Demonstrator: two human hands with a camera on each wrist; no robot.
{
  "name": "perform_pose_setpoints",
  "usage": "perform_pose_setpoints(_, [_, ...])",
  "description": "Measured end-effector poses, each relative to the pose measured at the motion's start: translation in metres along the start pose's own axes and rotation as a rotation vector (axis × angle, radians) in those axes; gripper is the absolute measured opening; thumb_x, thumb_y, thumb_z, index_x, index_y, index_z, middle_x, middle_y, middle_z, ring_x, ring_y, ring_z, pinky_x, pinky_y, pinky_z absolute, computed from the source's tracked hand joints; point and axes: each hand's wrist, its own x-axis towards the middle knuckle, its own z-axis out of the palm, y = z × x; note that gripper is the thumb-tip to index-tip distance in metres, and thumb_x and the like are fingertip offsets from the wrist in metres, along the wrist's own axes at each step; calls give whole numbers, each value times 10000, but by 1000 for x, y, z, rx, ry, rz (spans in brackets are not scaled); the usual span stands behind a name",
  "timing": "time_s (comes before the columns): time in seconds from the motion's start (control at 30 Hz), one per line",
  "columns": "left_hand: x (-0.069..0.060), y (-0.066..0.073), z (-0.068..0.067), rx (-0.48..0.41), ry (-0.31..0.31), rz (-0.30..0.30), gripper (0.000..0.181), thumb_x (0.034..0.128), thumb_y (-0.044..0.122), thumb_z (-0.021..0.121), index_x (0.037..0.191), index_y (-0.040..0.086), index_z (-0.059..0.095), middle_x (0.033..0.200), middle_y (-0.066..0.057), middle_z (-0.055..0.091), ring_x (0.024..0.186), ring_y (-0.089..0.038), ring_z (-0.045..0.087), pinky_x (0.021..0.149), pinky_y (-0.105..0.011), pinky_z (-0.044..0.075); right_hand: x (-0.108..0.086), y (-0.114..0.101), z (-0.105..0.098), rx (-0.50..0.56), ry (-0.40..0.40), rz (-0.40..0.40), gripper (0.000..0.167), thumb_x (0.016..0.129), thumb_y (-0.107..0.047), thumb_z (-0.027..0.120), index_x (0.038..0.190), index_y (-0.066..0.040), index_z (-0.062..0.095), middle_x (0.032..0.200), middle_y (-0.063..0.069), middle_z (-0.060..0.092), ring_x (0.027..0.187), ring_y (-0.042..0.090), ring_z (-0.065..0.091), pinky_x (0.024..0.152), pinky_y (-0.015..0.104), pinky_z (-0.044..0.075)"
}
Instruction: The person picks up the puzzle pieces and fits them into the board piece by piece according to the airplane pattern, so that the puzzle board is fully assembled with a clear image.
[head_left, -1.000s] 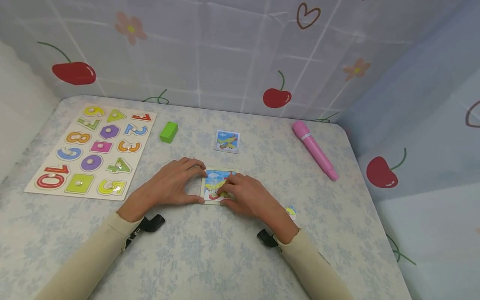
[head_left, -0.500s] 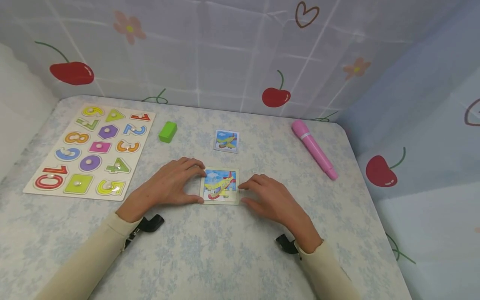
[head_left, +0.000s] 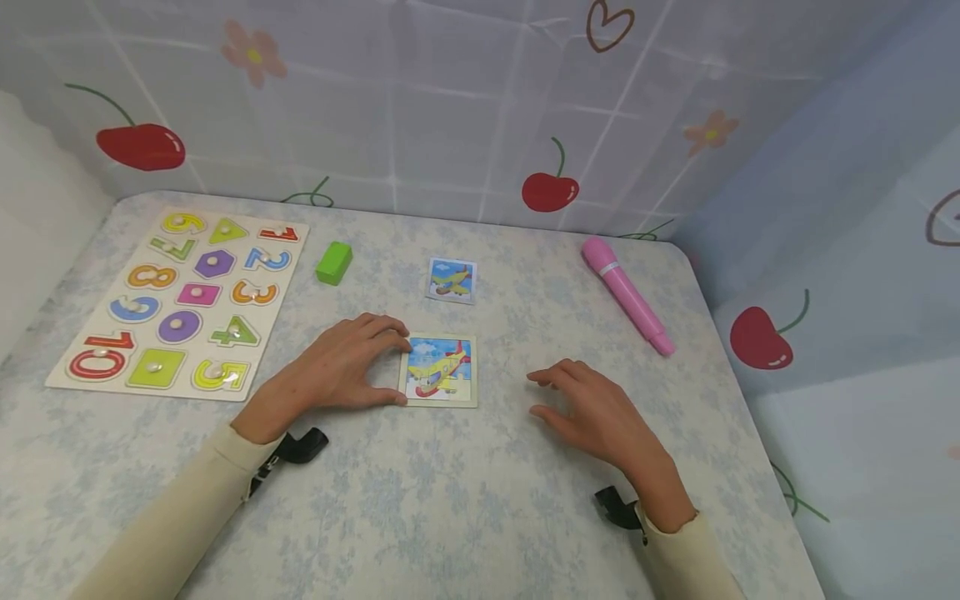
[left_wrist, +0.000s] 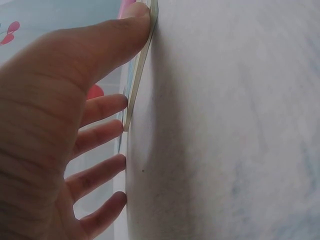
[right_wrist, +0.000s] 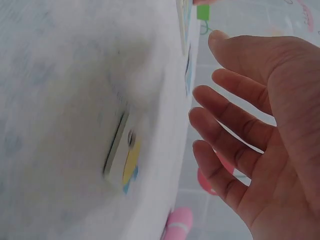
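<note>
In the head view a small framed jigsaw puzzle (head_left: 441, 371) with a yellow and red airplane lies flat on the table. My left hand (head_left: 341, 367) rests at its left edge, thumb and fingertips touching the pale frame (left_wrist: 137, 80) and not wrapped round it. To the right of the puzzle, my right hand (head_left: 600, 408) is above the table with loosely bent fingers and holds nothing. A loose puzzle piece (right_wrist: 123, 152) with yellow and blue on it lies near that hand in the right wrist view; in the head view the hand hides it.
Behind the puzzle lies an airplane picture card (head_left: 452, 280). A green block (head_left: 334, 263) and a number-and-shape peg board (head_left: 251, 327) are at the left. A pink toy microphone (head_left: 628, 296) lies at the back right. Patterned curtain (head_left: 465, 108) hangs behind the table.
My right hand has come off the puzzle and moved right, over where the loose piece was seen. My left hand has stayed at the puzzle's left edge.
</note>
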Motion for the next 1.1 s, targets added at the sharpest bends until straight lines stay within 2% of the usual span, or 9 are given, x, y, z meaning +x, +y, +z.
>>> perform_pose_setpoints(0.17, [0,1,0,-3,-20,-14,715,794,618,909,1309,159,718,1431,-26,607,1290,-276,567,977,-491,508,-14,11,-4,37,4,10,458,907,-239,901,1315,-132,722,1188,9,716,1022,191,712,795,401,593])
perform_pose_setpoints(0.27, [0,1,0,-3,-20,-15,717,796,620,907,1313,161,719,1433,-25,605,1294,-276,565,979,-493,506,-21,15,-5,46,-17,45,460,914,-230,895,1330,-143,718,1210,-1,708,1037,190,705,814,414,596])
perform_pose_setpoints(0.6, [0,1,1,-8,0,1,712,789,593,924,1302,144,720,1425,-46,610,1284,-291,569,957,-506,510,-40,27,-6,55,-61,136,537,887,-246,917,1372,-151,710,1188,-6,699,1078,181,678,902,474,587])
perform_pose_setpoints(0.73, [1,0,1,-7,0,-3,715,785,593,927,1301,143,722,1430,-44,610,1291,-290,567,969,-504,507,-45,31,-5,45,-81,156,514,884,-247,919,1348,-149,720,1207,-12,694,1112,189,668,934,486,579])
perform_pose_setpoints(0.9, [1,1,-1,-9,-26,-24,725,790,611,915,1316,153,716,1445,-35,600,1308,-280,558,998,-501,500,-49,36,-4,63,-70,133,432,877,-201,924,1269,-156,747,1222,-14,676,1118,185,654,931,469,576])
perform_pose_setpoints(1.1, [0,2,0,-17,-19,-25,714,797,599,915,1314,149,716,1443,-38,601,1300,-286,563,991,-514,503,-51,43,0,111,-37,100,337,873,-145,922,1165,-172,756,1190,-21,658,1093,179,634,919,453,570])
